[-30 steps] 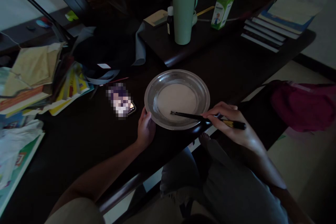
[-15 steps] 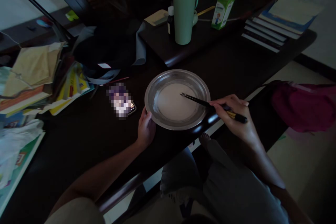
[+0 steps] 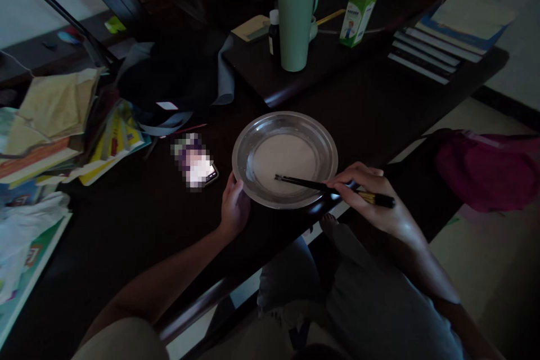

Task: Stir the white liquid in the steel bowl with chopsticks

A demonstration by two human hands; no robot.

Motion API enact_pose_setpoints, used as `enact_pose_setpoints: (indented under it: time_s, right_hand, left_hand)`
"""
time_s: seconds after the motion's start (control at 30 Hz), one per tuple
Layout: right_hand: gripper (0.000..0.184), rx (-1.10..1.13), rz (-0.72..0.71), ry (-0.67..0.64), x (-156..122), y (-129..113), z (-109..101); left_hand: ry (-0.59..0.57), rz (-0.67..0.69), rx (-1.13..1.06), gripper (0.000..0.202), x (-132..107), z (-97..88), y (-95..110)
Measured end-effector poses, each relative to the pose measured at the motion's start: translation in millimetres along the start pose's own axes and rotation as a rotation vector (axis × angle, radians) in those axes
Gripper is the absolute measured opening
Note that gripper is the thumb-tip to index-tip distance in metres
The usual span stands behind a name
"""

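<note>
A shiny metal bowl (image 3: 242, 149) with a wide rim stands on the dark table near its front edge. Whitish liquid (image 3: 287, 157) covers its bottom. My left hand (image 3: 235, 208) grips the bowl's near-left rim, thumb on top and the other fingers partly hidden beneath. In my right hand (image 3: 367, 194) is a pair of black chopsticks (image 3: 307, 184), closed around their upper part. Their tips lie close together at the near side of the whitish liquid; how deep they dip I cannot tell. Left of the bowl lies a lit phone (image 3: 211, 174), its screen blurred out.
A tall green tumbler (image 3: 297, 17), a small dark bottle (image 3: 274, 34) and an opened green-white box (image 3: 358, 17) stand behind the bowl. Stacked books (image 3: 447, 39) are at back right, piled books and papers (image 3: 54, 118) at left. A dark bag (image 3: 169, 79) lies behind the phone; a magenta bag (image 3: 485, 171) is at right.
My right hand has shifted slightly left and nearer to me, carrying the chopstick tips from the liquid's middle to its near side. My left hand and the bowl stay put.
</note>
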State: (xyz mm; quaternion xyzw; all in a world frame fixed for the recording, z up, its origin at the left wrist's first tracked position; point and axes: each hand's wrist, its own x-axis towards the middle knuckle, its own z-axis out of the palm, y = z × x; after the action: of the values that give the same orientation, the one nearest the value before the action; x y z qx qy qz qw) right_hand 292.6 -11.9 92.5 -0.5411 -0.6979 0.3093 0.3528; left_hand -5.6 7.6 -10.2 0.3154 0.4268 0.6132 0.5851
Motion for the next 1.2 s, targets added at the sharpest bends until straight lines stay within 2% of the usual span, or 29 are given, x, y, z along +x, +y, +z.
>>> enact_pose_setpoints:
  time_s: [0.13,0.27,0.37,0.47,0.57,0.67,0.83,1.03,1.2]
  right_hand:
    - [0.023,-0.042,-0.019,0.041,11,11,24]
    - [0.022,-0.078,-0.021,0.145,16,18,28]
    - [0.02,-0.109,-0.008,0.201,12,18,16]
    - [0.02,-0.125,0.034,0.183,4,15,-5]
    - [0.021,-0.09,0.064,0.092,-1,8,-24]
    - [0.021,-0.032,0.052,0.0,-3,1,-31]
    - [0.023,0.048,-0.001,-0.056,1,3,-10]
    - [0.024,0.018,0.024,0.034,13,18,25]
    - [0.021,-0.055,-0.004,0.141,18,22,28]
  left_hand:
    - [0.01,-0.012,-0.014,0.046,0,-0.2,-1]
    - [-0.003,-0.008,-0.022,0.047,1,-1.6,-2]
    - [-0.001,-0.01,-0.03,0.045,1,-3.5,-3]
    - [0.017,-0.021,-0.037,0.046,1,-3.8,-4]
    - [0.036,-0.022,-0.03,0.049,0,-1.3,-1]
    - [0.031,-0.011,-0.011,0.049,0,1.9,1]
    - [0.019,-0.005,-0.008,0.049,0,2.7,3]
    - [0.009,-0.004,0.002,0.046,-1,1.3,0]
    - [0.035,-0.012,-0.004,0.046,-1,1.9,-1]
